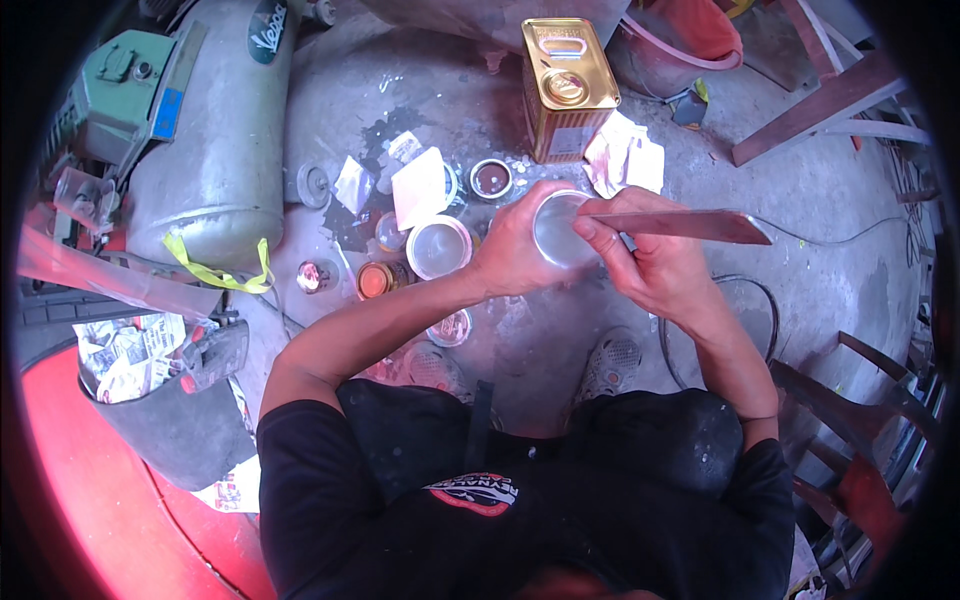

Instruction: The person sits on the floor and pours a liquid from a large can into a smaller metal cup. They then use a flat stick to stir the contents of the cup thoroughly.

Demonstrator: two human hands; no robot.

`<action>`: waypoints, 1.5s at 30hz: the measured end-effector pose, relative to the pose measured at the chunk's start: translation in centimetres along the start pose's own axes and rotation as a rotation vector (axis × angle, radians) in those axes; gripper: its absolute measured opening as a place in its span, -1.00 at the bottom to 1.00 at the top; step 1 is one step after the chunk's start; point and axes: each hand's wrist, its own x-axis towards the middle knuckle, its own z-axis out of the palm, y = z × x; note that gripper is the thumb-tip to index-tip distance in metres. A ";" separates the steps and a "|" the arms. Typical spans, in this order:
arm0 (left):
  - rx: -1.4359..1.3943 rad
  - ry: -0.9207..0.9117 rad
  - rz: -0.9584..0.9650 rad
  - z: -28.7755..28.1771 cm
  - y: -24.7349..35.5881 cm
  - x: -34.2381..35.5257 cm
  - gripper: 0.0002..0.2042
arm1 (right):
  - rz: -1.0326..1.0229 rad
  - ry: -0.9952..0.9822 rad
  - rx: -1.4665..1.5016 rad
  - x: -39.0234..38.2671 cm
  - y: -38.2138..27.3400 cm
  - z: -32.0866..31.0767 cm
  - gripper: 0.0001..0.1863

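Note:
My left hand (512,242) is wrapped round a clear cup (556,232) in front of me, its open mouth facing up. Pinched in my right hand (650,268) is a flat brownish strip (712,226), perhaps a stirring stick or blade. One end lies over the cup's rim and the other points right. I cannot make out what the cup holds. Left of the cup, on the floor, stand a round white-rimmed tub (439,248), an amber jar (376,280) and a small tin of dark liquid (491,179).
A gold rectangular can (568,90) stands beyond my hands, beside crumpled white paper (626,158). At left lies a large grey tank (225,140). A reddish bucket (665,50) sits at far right; a black cable (776,320) loops by my right forearm, near a wooden chair (850,420).

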 end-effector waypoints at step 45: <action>-0.087 -0.008 0.014 0.4 0.1 0.3 -0.32 | 0.029 -0.084 0.077 -0.3 0.1 -0.1 -0.91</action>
